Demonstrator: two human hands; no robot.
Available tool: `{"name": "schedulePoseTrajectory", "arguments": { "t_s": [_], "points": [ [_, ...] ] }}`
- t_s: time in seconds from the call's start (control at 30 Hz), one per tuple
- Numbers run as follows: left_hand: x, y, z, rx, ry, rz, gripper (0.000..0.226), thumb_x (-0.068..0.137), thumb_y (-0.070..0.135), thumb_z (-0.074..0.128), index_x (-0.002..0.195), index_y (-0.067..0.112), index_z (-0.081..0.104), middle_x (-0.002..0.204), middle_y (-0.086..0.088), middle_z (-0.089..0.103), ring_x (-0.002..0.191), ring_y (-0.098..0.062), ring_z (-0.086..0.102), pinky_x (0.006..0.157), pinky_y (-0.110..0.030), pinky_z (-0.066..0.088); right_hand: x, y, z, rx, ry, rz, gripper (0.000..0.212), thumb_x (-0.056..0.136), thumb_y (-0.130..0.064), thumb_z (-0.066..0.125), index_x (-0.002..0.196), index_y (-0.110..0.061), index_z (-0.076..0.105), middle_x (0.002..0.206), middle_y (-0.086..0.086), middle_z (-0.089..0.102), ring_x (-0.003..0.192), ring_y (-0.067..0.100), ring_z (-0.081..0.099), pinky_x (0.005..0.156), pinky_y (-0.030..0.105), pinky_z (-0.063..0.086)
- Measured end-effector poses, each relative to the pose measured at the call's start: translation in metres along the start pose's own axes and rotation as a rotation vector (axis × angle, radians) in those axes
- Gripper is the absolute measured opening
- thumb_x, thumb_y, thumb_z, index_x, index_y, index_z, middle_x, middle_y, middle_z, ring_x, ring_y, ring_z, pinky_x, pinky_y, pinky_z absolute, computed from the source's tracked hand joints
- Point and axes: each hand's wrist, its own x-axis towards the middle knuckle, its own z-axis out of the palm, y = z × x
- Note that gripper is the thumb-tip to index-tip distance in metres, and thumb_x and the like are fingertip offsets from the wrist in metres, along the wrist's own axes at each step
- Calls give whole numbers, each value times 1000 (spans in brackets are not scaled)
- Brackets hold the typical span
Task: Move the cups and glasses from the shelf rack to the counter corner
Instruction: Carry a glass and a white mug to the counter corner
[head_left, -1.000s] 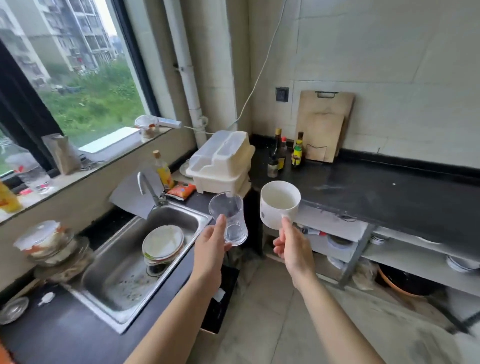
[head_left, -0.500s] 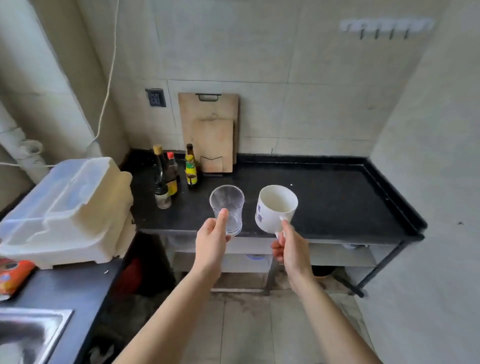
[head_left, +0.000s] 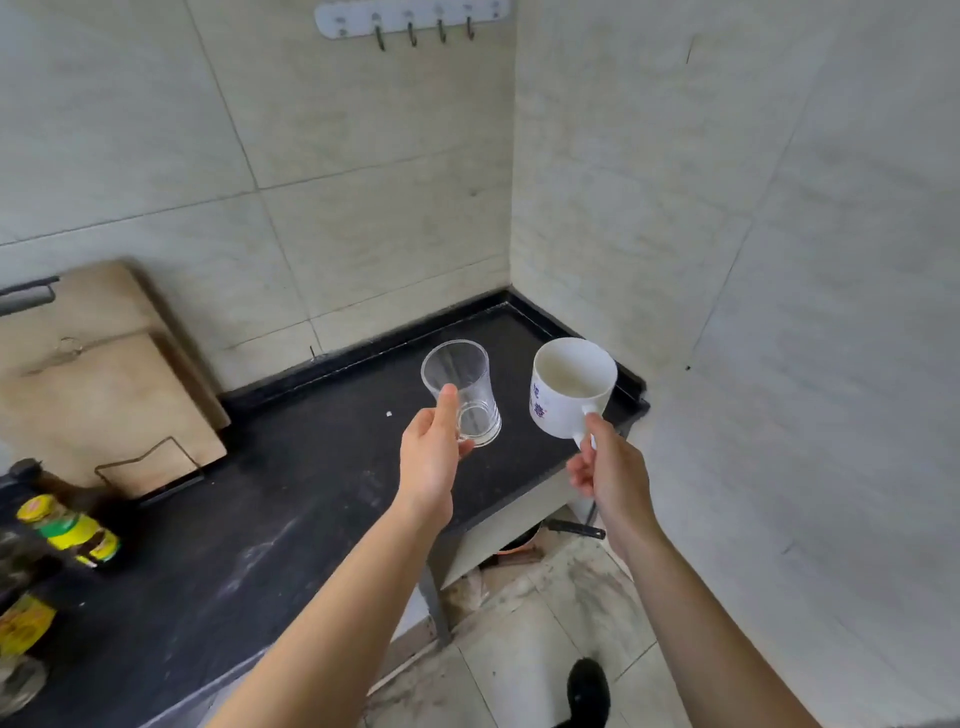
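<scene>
Glass (head_left: 462, 395) and white mug (head_left: 569, 387), one in each of your hands, held above the far right corner of the black counter (head_left: 260, 519), where two tiled walls meet.

Your left hand (head_left: 431, 457) grips the glass. The thumb lies up its near side almost to the rim, and the other fingers curl round the far side, faintly visible through the clear wall. The glass is colourless and empty, narrows slightly toward a thick base, and is tilted so that its mouth faces you.

Your right hand (head_left: 610, 473) pinches the mug's handle between the thumb and the curled fingers, which hide most of the handle. The mug is white and empty, with blue characters printed on its side. It is also tilted with its mouth toward you.

Glass and mug are near each other but apart, the glass on the left.

Two wooden cutting boards (head_left: 104, 389) lean against the back wall at the left. Sauce bottles (head_left: 67, 530) stand on the counter at the left edge. A hook rail (head_left: 410, 21) is fixed high on the back wall. A dark shoe (head_left: 587, 686) shows on the floor tiles below.
</scene>
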Motion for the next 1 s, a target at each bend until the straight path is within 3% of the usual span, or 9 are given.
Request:
{"name": "schedulePoseTrajectory", "arguments": {
  "t_s": [0.17,0.37,0.5,0.7,0.8,0.9,1.0],
  "points": [
    [69,-7,60,21,14,-18,47,97,48,55,70,12,41,73,-1,41,70,-14,50,87,-35,57,102,-5,-1,13,-44,8,46,93,-52,49,64,-16,45,68,5,60,61,19,54,75,39,52],
    [149,30,117,56,159,-15,44,99,47,52,74,11,46,74,2,45,68,-12,52,96,-38,54,228,-43,19,-54,-179,2,48,94,-52,49,60,-18,47,67,4,63,61,17,56,73,36,49],
    [195,44,131,34,223,-24,42,100,46,50,76,11,51,77,2,46,72,-11,51,92,-33,54,291,-63,45,-112,-266,-5,47,93,-53,49,63,-17,48,71,5,65,62,16,57,76,37,52],
    [262,31,133,1,243,-91,39,100,47,50,76,17,50,77,5,51,76,-10,54,98,-37,51,356,-62,88,-179,-340,47,48,100,-50,46,71,-11,50,75,9,66,66,18,59,69,32,51],
    [300,26,132,-22,200,-106,41,100,48,50,74,16,49,80,3,52,83,-13,56,90,-30,52,385,-60,109,-209,-337,68,49,100,-50,46,68,-13,47,74,8,65,65,18,59,67,30,49],
    [340,25,135,7,145,-138,41,101,48,47,74,17,47,87,1,55,97,-16,61,72,-16,42,417,-59,127,-227,-324,83,50,100,-50,48,65,-14,45,73,8,63,63,18,57,64,29,47],
    [379,24,142,23,100,-159,40,101,48,46,77,16,49,89,1,53,100,-18,59,71,-16,41,450,-60,141,-227,-327,76,49,101,-48,47,66,-15,46,74,8,62,63,17,55,63,28,44]
  ]
}}
